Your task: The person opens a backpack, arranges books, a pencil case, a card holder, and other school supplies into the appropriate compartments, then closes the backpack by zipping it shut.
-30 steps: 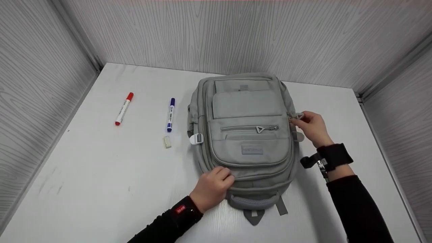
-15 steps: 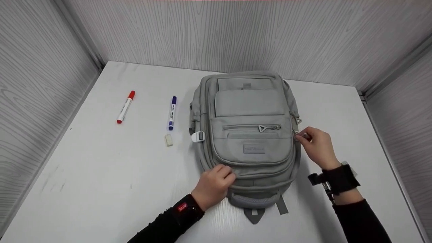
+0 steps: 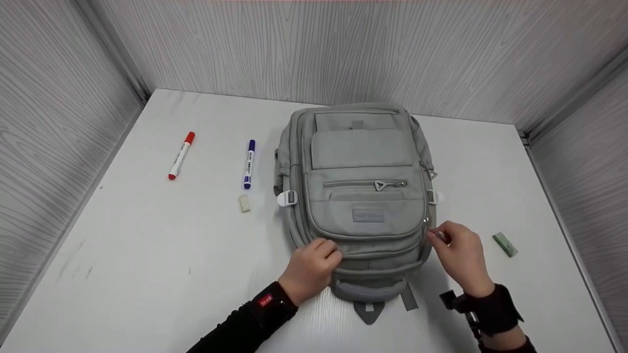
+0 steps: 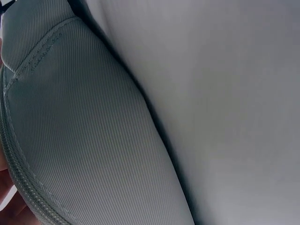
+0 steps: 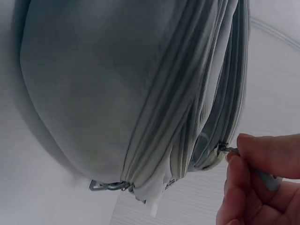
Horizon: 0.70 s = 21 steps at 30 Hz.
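A grey-green backpack (image 3: pixel 365 152) lies front side up on the white table, its carry handle (image 3: pixel 370 292) towards me. My left hand (image 3: pixel 311 269) grips the bag's near left edge with curled fingers; only slivers of them show at the left of the left wrist view. At the bag's right side, my right hand (image 3: pixel 458 252) pinches a zipper pull (image 5: pixel 269 180) between thumb and forefinger. Its slider (image 5: pixel 222 147) sits on a front zipper, whose two tracks stand apart in the right wrist view. A second zipper pull (image 5: pixel 98 185) hangs loose farther along.
Left of the bag lie a red marker (image 3: pixel 181 156), a blue marker (image 3: pixel 249 164) and a small whitish eraser-like block (image 3: pixel 244 203). A small green block (image 3: pixel 505 244) lies right of my right hand. Wood-grain panels (image 3: pixel 319 49) enclose the table's back and sides.
My right hand has drawn the zipper pull down the bag's right side towards me. The green block, hidden behind the wrist before, now shows. My left hand keeps its place.
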Motion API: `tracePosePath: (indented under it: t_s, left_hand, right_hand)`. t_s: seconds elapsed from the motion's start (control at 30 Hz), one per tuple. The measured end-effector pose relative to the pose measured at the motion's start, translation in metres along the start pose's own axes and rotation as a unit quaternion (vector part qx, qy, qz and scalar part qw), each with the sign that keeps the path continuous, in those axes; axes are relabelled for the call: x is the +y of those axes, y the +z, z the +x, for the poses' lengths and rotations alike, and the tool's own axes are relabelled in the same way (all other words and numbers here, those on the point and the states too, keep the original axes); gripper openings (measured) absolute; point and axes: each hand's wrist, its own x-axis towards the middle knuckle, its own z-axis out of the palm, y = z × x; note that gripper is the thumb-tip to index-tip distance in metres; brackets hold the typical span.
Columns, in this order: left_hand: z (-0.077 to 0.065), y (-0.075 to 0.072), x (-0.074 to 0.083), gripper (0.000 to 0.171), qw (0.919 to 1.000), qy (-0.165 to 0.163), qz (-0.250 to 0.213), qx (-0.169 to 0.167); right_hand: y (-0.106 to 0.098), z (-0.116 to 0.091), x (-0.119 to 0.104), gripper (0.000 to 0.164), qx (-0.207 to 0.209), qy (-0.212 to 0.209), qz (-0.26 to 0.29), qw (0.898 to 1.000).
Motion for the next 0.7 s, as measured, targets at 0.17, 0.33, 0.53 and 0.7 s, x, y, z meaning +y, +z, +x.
tracePosePath:
  t_s: [0.17, 0.33, 0.53, 0.7]
  left_hand:
    - [-0.001, 0.001, 0.000, 0.019, 1.0000, -0.001, 0.003, 0.003]
    - [-0.002, 0.003, -0.001, 0.017, 1.0000, 0.000, 0.000, 0.010]
    - [0.000, 0.002, 0.000, 0.019, 0.9999, 0.001, -0.004, 0.012]
    - [0.000, 0.003, 0.000, 0.020, 0.9999, 0.001, -0.005, 0.016]
  right_hand:
    - [0.008, -0.019, -0.019, 0.014, 0.004, -0.006, 0.000, 1.000]
    - [0.019, -0.033, -0.036, 0.017, 0.006, -0.016, 0.006, 1.000]
    - [0.034, -0.039, -0.050, 0.016, 0.021, -0.044, 0.023, 0.999]
    - [0.045, -0.043, -0.064, 0.014, 0.025, -0.061, 0.036, 0.997]
